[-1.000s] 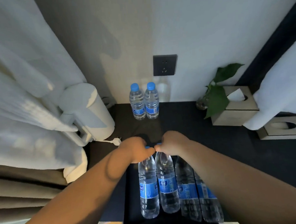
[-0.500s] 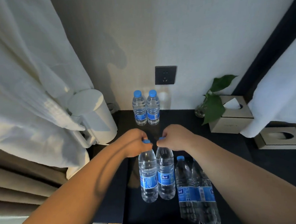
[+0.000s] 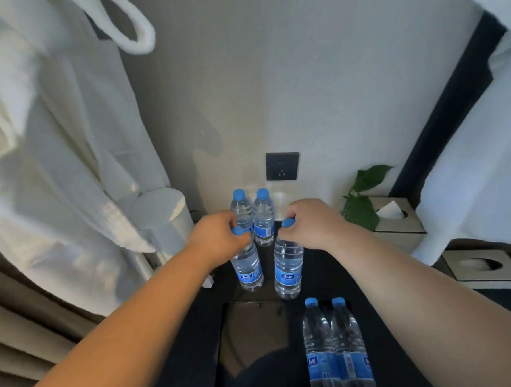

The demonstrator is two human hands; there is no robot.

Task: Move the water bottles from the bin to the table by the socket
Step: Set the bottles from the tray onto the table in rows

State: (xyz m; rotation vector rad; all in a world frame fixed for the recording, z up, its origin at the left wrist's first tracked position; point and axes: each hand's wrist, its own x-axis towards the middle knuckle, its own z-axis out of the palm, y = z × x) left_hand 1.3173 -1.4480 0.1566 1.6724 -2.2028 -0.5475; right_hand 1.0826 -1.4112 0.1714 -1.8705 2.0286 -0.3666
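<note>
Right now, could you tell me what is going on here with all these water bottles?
A person is carrying two water bottles by their necks, one in the left hand and one in the right hand, above the dark table toward the wall socket. Two bottles already stand upright by the wall just below the socket. Two more bottles wait in the bin nearest the person.

My two forearms are bare right up to the frame's lower edge, with no sleeves showing. My left hand (image 3: pixel 221 237) and right hand (image 3: pixel 313 224) wear no gloves, rings, watch or bands at the wrists.
</note>
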